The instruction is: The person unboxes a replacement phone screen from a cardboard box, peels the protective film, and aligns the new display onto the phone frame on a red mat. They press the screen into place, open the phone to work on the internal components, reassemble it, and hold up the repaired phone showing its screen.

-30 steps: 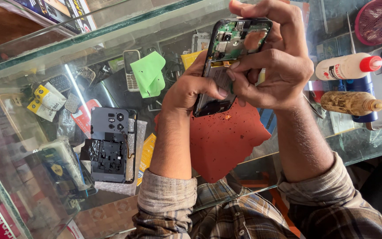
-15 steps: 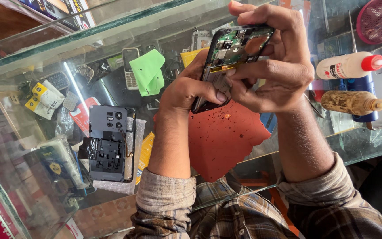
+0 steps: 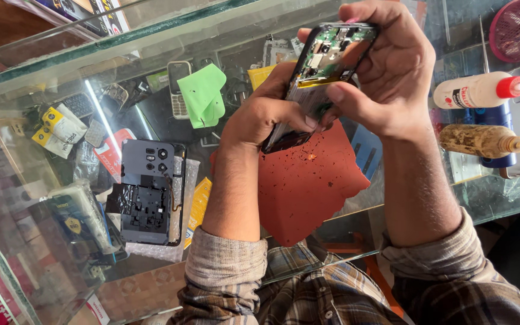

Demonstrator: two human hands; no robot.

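My left hand (image 3: 260,117) and right hand (image 3: 386,72) both grip the phone (image 3: 320,78), lifted above the glass counter (image 3: 501,192); my left thumb presses its lower half, my right fingers wrap its top edge. Its back is off, showing a green board and a yellow strip. Below lies a red mat (image 3: 308,180), speckled. Left of my arm sits the back cover (image 3: 148,189), a green cloth (image 3: 203,93) beyond. A white bottle (image 3: 473,90) lies right.

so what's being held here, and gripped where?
An opened phone, circuit board showing. Left hand grips its lower end; right hand wraps the upper end, thumb across the middle.
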